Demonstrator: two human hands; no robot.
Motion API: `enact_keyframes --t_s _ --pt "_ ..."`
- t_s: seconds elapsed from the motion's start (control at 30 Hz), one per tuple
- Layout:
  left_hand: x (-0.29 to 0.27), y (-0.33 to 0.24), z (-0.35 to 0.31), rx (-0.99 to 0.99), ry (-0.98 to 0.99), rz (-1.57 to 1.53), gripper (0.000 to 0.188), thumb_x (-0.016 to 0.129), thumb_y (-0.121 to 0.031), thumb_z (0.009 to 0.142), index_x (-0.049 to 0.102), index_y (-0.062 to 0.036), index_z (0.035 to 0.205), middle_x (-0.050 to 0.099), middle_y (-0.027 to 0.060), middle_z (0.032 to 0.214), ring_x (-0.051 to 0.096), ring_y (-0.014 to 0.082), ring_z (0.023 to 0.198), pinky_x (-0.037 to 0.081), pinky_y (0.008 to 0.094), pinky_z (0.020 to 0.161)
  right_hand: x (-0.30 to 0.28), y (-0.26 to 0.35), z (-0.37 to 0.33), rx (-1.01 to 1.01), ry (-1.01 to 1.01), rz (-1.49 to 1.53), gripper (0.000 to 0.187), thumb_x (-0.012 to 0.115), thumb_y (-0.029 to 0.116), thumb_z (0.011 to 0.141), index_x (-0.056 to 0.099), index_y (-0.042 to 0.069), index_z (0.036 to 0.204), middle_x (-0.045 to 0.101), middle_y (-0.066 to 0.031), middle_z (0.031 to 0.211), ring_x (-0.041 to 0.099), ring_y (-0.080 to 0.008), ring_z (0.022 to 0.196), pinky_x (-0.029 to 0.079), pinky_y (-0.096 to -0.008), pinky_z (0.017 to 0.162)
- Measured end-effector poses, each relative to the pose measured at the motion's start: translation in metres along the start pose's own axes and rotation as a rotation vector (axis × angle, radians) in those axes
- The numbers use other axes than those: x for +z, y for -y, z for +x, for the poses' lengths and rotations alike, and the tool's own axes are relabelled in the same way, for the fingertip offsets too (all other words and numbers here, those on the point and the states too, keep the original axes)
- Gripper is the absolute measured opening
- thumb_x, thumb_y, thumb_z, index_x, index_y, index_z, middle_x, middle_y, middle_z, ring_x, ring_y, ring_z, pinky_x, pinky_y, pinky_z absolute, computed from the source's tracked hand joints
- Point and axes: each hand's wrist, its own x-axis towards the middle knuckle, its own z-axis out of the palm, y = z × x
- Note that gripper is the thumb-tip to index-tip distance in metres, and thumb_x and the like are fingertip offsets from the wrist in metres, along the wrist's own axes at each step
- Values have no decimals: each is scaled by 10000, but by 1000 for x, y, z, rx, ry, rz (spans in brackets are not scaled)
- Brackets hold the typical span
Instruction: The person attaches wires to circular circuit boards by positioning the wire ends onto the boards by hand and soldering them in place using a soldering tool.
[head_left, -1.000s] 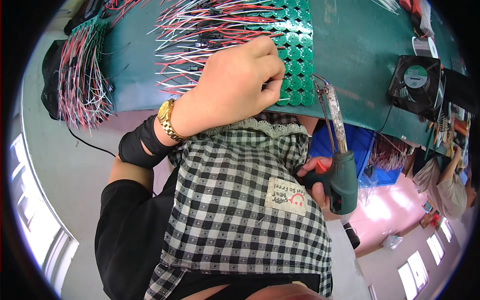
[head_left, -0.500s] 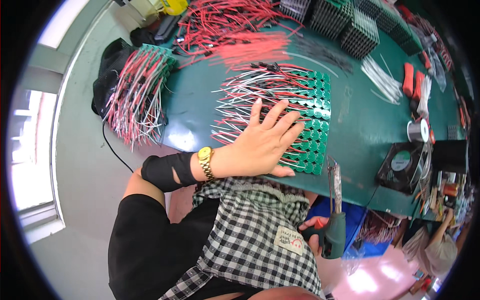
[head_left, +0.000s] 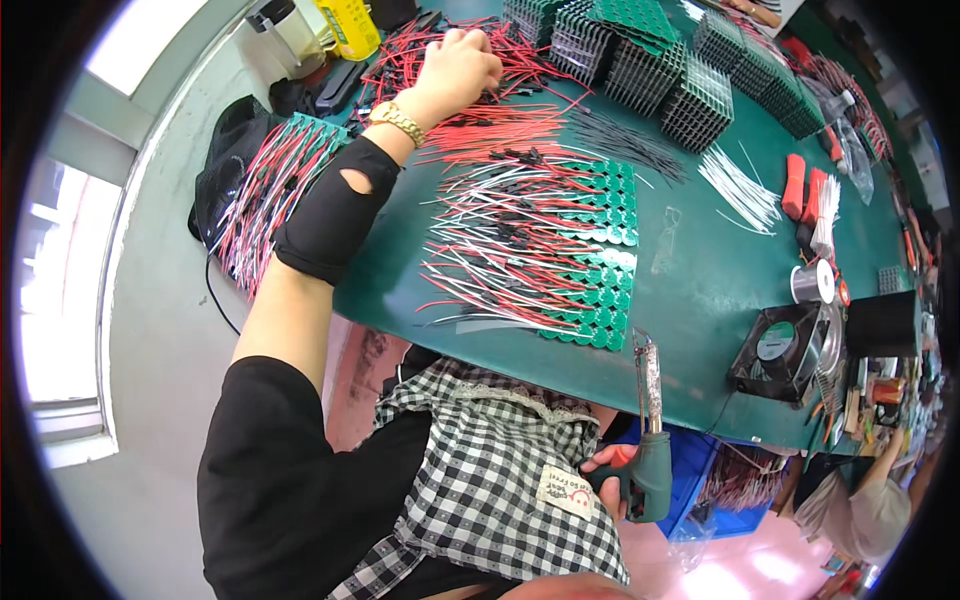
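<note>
Soldering gun point(head_left: 655, 478); barrel point(head_left: 654, 385) seemingly stained.

Whether the left fingers point(head_left: 489, 66) grip any red wires point(head_left: 530, 68) is hidden.

The left arm point(head_left: 290, 310) reaches from the near left to the far side, almost straight; its wrist point(head_left: 394, 144) leads into the left hand point(head_left: 458, 70), back upward, fingers bent downward, fingertips partly hidden; the right hand point(head_left: 610, 492) stays low at the near right, fingers and thumb curled in a grip; its forearm is hidden.
</note>
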Motion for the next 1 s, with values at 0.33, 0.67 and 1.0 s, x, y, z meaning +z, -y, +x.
enact_keyframes --t_s 0.33,0.67,1.0 --pt "-2 22 8 272 60 11 58 680 -189 770 674 -155 818 555 -18 1197 432 207 1198 322 507 969 21 -2 -3 -51 -234 70 443 655 187 852 456 11 1206 569 -136 955 591 -202 818 482 -315 702" --pt "-87 -62 -15 -116 -122 -1052 42 561 4 872 552 1 913 544 42 693 511 112 617 451 246 609 26 0 2 -61 -265 -78 425 644 243 847 519 -89 1080 582 -117 891 604 -180 763 492 -289 684" --pt "-91 -183 -123 264 172 -1033 100 713 -28 725 652 -49 801 576 15 752 497 75 545 404 221 482 32 -26 -1 -133 -345 56 387 652 205 812 546 29 1139 566 -100 941 568 -170 779 486 -298 684"
